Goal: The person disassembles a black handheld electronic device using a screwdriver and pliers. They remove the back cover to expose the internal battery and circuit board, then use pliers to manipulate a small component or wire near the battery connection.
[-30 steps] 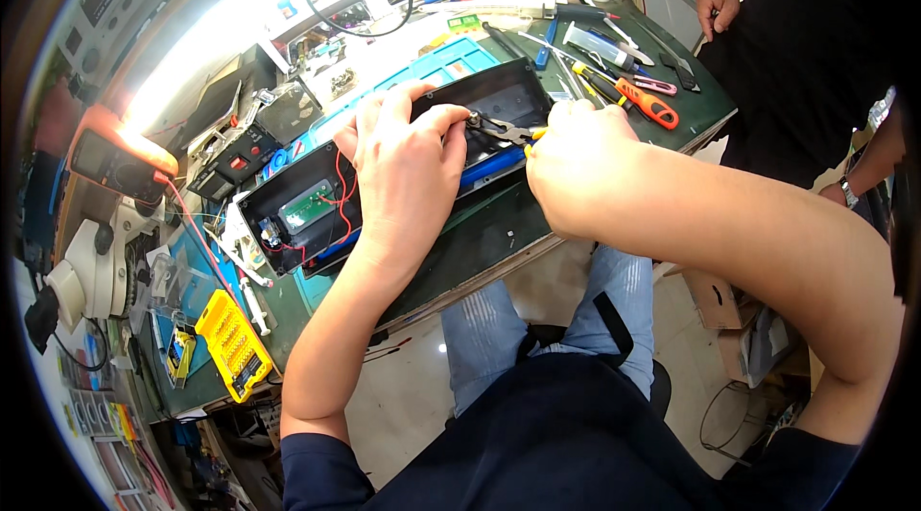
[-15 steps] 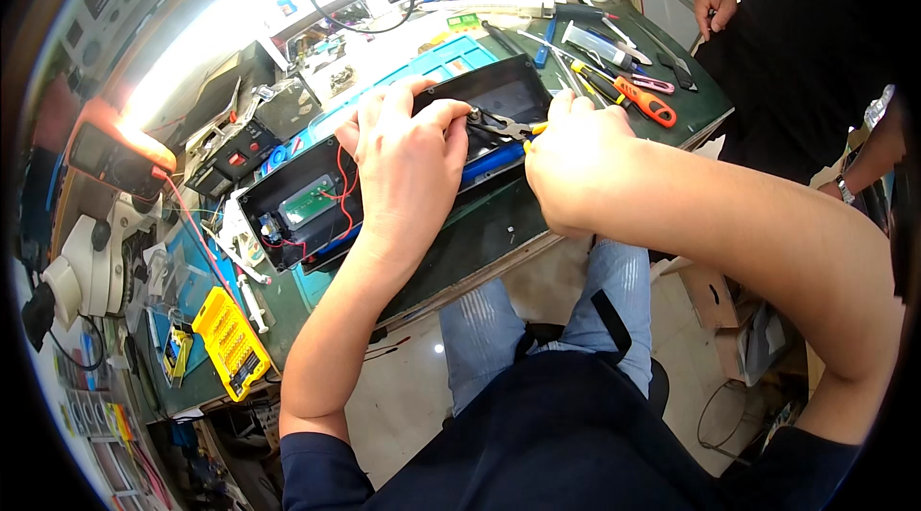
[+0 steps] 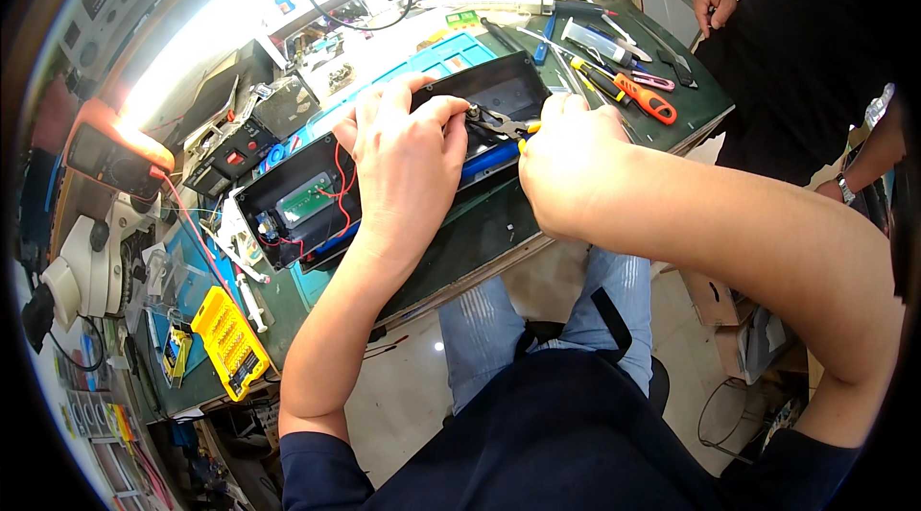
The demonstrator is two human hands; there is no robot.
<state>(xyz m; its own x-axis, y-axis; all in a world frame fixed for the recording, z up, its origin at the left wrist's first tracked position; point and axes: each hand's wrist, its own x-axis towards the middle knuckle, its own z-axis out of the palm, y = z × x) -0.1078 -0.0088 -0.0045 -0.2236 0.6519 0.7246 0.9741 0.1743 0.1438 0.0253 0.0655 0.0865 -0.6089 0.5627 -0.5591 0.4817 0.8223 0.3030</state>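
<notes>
My left hand [image 3: 403, 166] rests over the middle of an open black enclosure [image 3: 489, 79], thumb and index finger pinched at a small metal fitting [image 3: 471, 112]. My right hand [image 3: 576, 166] grips yellow-handled pliers [image 3: 501, 125], whose jaws reach that fitting. The enclosure's left part holds a green circuit board [image 3: 309, 194], red wires [image 3: 342, 206] and a small component at its end. A blue strip [image 3: 487, 160] runs along the near side. My fingertips partly hide the fitting, and my right hand covers most of the pliers' handles.
A blue mat [image 3: 451, 50] lies behind. Screwdrivers [image 3: 643, 98] and a syringe [image 3: 595, 43] are at right; a multimeter [image 3: 110, 151], microscope [image 3: 86, 271] and yellow bit case [image 3: 230, 343] at left. Another person's hand [image 3: 715, 2] hangs at upper right, beside the bench [image 3: 686, 113].
The enclosure and both my hands have shifted very slightly up and left. The pinch and the grip on the pliers look the same.
</notes>
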